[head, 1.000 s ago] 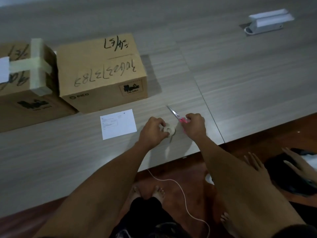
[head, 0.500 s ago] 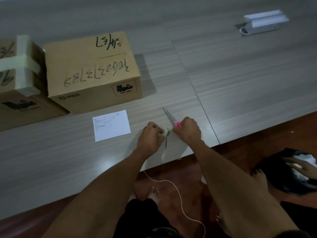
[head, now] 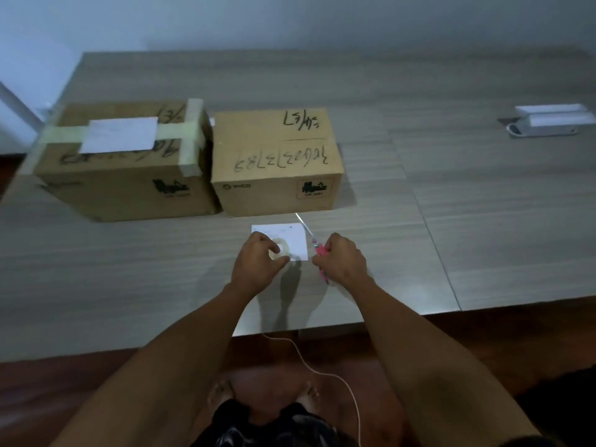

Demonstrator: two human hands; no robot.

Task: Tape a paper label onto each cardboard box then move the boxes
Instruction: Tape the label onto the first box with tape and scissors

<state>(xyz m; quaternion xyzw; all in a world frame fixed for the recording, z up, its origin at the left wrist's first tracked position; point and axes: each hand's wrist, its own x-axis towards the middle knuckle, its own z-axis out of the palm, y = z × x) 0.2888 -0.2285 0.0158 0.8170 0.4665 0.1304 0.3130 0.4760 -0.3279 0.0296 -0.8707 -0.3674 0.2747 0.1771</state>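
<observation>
Two cardboard boxes stand side by side on the grey table [head: 483, 221]. The left box [head: 129, 182] has a white paper label [head: 119, 134] on top, held by tape strips. The right box [head: 274, 162] bears only black handwriting. A loose paper label [head: 295, 235] lies flat in front of the right box. My left hand [head: 258, 262] holds a clear tape roll [head: 280, 249] just above that label. My right hand [head: 342, 261] grips pink-handled scissors [head: 311, 238], blades pointing up-left toward the right box. A strip of tape seems to hang between the hands.
A white device with a white box on it [head: 548, 125] lies at the table's far right. The table's near edge runs just below my forearms. A thin white cable [head: 322, 372] hangs down over the reddish floor by my bare feet.
My hands with the tape roll and scissors have come from right of the loose label to directly over it. The camera tilted up and left, so both boxes now show fully.
</observation>
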